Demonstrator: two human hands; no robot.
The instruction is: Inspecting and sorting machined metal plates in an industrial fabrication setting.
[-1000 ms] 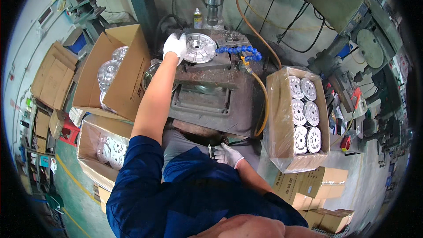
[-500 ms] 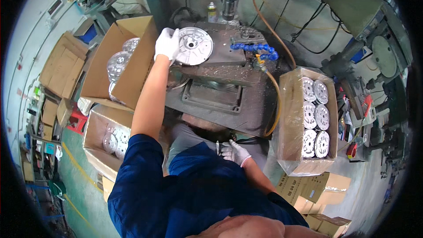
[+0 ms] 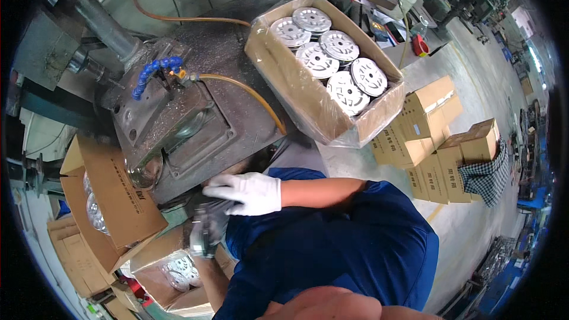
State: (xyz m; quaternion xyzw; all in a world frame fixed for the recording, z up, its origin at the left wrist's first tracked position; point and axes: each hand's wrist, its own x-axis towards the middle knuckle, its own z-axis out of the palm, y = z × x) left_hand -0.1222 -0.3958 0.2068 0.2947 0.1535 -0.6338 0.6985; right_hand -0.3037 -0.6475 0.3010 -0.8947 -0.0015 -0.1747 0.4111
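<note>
One metal disc has left the machine table for the lap area, so work moves to handling: the left hand has fingers clamped on it, the right hand overlaps it (grip: cannot tell). Three boxes hold discs, six topping the right one.

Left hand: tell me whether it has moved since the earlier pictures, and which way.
Yes. Judged against the machine bed, the left hand has come back past its near edge, toward the person's body.
</note>
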